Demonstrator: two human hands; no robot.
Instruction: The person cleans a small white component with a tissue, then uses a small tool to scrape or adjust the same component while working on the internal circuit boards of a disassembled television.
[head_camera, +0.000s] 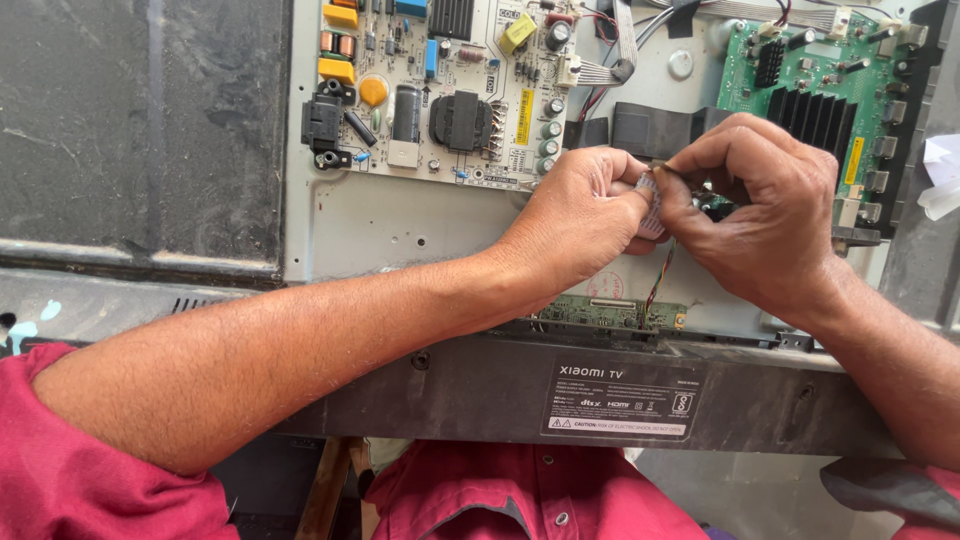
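My left hand (580, 205) and my right hand (760, 205) meet over the open back of a flat television (400, 230). Together they pinch a white flat ribbon cable (649, 200) between thumbs and fingertips. A thin bundle of coloured wires (660, 280) runs down from under the hands to a narrow green strip board (610, 312). A white power board (440, 90) lies up and left of my left hand. A green main board (830, 100) with a black finned heat sink sits just beyond my right hand.
The grey metal chassis plate (380, 225) carries both boards. The black plastic bottom edge (500, 390) with a label runs along the near side. A dark dusty panel (140, 130) fills the left. White crumpled paper (940, 175) lies at the right edge.
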